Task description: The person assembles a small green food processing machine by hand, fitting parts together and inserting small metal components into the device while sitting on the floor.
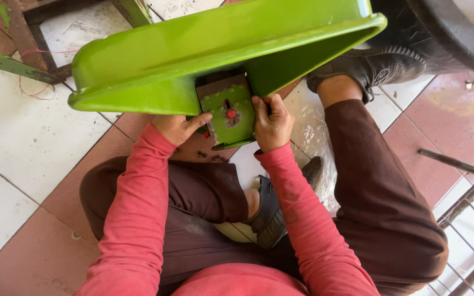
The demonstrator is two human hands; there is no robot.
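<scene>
Nearest are the red sleeves (138, 219) of soft cloth and the brown trousers (379, 208), the person sitting on a tiled floor (17, 148) of white and reddish squares. The left hand (178, 127) rests against the left edge of a small green metal plate (230, 114) (flat, with a red dot in its middle), fingers curled on it. The right hand (272, 123) grips its right edge firmly. Above them, the plate sits under a big, smooth, glossy green tub (215, 44). Farther is a black shoe (368, 68).
</scene>
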